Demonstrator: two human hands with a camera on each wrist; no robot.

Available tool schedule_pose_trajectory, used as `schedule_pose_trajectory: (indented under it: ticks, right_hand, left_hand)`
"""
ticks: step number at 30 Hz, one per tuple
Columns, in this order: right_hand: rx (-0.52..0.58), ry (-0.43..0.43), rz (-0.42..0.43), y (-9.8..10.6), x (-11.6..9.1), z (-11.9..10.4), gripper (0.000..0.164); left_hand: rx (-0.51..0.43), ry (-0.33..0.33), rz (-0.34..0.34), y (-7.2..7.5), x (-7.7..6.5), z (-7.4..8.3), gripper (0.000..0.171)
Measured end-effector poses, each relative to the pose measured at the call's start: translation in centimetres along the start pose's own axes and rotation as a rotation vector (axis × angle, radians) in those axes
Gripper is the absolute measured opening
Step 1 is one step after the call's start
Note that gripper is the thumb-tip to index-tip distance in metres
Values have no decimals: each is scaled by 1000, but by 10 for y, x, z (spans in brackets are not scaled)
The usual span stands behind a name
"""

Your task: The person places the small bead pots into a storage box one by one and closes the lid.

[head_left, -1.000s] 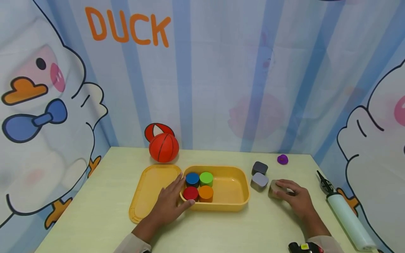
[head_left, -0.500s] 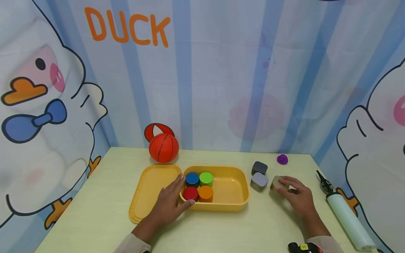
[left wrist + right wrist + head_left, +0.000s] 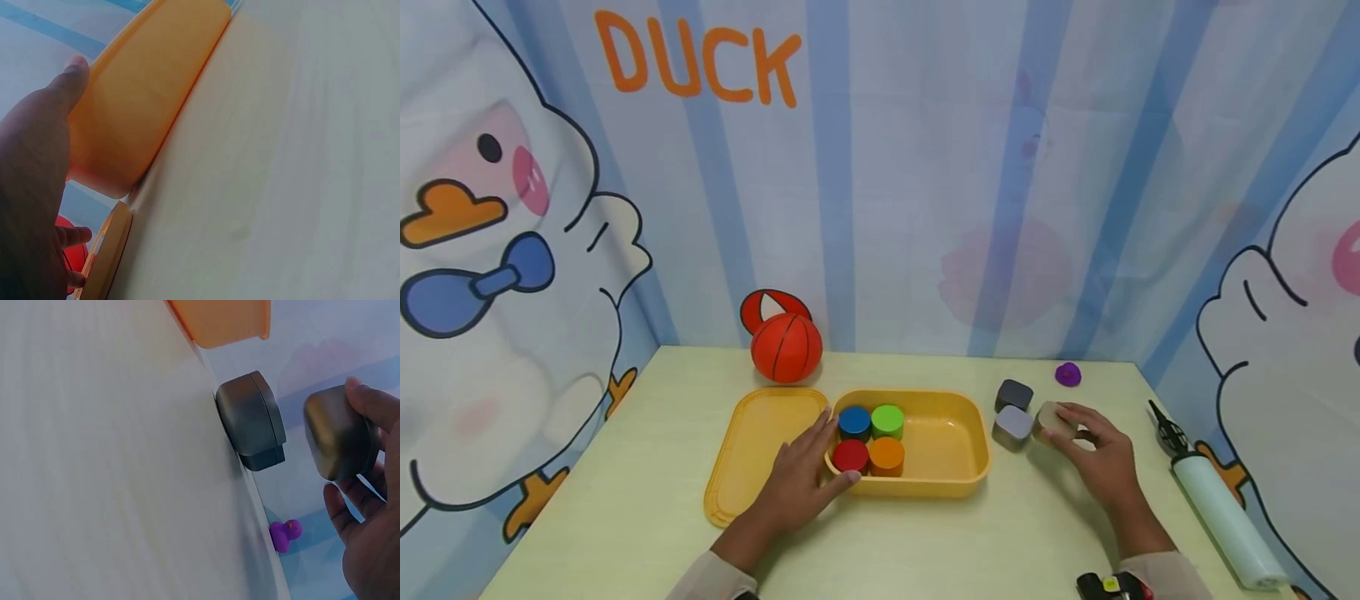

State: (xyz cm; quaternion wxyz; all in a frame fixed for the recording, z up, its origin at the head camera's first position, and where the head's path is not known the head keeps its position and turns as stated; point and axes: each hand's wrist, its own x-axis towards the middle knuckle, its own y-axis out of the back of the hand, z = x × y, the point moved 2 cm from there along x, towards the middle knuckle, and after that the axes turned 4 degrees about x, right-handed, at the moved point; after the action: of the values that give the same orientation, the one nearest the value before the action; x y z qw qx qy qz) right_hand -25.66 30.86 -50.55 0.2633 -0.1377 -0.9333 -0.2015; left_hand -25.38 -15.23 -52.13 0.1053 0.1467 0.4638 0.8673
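1 held block (image 3: pixel 1049 421) abv tbl (image 3: pixel 955 542), striped curtain (image 3: pixel 910 208) bhnd.

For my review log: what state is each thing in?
Yellow box: uncovered, four round pieces inside
Yellow lid: off, lying flat beside the box
Tan block: held by the right hand, off the table
Left hand: touching the box
Two grey blocks: on the table, unheld
Purple duck: upright
Red ball: on the table
Pale cylinder: lying on its side

Beige sleeves (image 3: pixel 1167 575), black wrist device (image 3: pixel 1091 587)
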Motion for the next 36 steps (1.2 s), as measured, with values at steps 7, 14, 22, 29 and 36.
schedule_pose_trajectory:
  ticks: [7,14,22,29,36]
  right_hand:
    - [70,-22,-54,-12,3,-13,46]
    - [152,54,-126,-25,11,-21,48]
    - [200,106,-141,-38,19,-31,44]
    - [211,56,-173,-54,21,-37,42]
    - [173,105,-180,-72,20,-43,44]
  left_hand:
    - [0,13,-7,0,-1,1,94]
    - [-3,18,-6,0,-1,2,93]
    - [1,10,0,0,0,3,93]
    - [8,8,1,0,-1,3,93]
    - [1,9,-2,0,0,2,93]
